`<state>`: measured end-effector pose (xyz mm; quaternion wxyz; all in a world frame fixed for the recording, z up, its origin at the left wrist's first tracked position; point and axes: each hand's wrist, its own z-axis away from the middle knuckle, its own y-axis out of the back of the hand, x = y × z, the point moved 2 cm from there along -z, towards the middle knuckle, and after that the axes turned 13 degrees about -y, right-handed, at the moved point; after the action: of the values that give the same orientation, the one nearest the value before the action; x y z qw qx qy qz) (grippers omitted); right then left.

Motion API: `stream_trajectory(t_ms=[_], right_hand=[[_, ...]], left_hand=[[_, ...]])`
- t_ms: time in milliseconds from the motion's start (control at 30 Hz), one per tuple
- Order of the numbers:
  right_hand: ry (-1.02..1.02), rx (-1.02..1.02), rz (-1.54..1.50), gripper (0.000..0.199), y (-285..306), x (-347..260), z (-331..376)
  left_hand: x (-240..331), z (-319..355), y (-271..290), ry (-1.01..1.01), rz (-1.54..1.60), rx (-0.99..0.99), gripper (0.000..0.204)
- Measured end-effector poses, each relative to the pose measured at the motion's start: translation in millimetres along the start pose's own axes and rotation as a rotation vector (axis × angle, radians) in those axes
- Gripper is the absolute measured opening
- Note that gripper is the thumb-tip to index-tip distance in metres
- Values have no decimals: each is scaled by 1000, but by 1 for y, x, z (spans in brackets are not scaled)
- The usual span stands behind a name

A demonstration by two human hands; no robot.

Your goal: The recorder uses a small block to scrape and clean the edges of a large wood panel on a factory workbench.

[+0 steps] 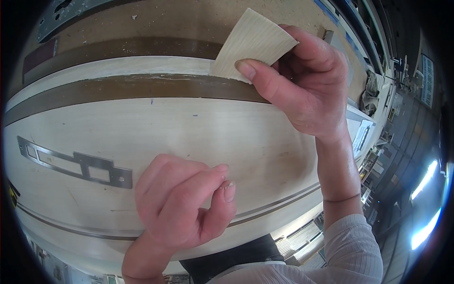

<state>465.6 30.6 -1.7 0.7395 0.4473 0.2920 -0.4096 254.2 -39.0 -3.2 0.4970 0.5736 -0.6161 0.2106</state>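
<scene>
My right hand (pixel 309 78) pinches a thin piece of pale wood-grain sheet (pixel 255 42) between thumb and fingers. The sheet's lower left edge meets the far end of a long pale strip (pixel 142 64), which is smeared with whitish residue. Over a pale wood-grain panel (pixel 203 128) my left hand (pixel 182 203) is closed, its fingers curled and its thumb close to the index fingertip. Nothing shows between those tips; the palm is hidden. To the left of this hand lies a metal strike plate (pixel 80 165) with rectangular cutouts.
Brown strips (pixel 189 86) run along both sides of the whitened strip. Beyond them is a brown board (pixel 179 19) scattered with crumbs. A grey metal part (pixel 66 16) with holes and a dark reddish block (pixel 39 59) sit at the far left. Crumpled cloth (pixel 370 94) is at the right.
</scene>
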Motion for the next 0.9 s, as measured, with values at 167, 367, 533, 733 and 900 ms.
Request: stream_trajectory(t_ms=[167, 367, 533, 733, 900], right_hand=[[16, 54, -160, 34, -1, 4, -2], [65, -51, -304, 31, 3, 8, -2], [-82, -140, -310, 30, 0, -4, -5], [-117, -108, -223, 29, -2, -6, -9], [-78, -43, -111, 26, -3, -2, -11]], left_hand=[[0, 0, 0, -9, 0, 0, 15], [0, 0, 0, -11, 5, 4, 17], [-4, 1, -3, -29, -25, 94, 21], [-4, 0, -3, -25, -9, 100, 21], [-4, 0, -2, -10, -2, 88, 22]])
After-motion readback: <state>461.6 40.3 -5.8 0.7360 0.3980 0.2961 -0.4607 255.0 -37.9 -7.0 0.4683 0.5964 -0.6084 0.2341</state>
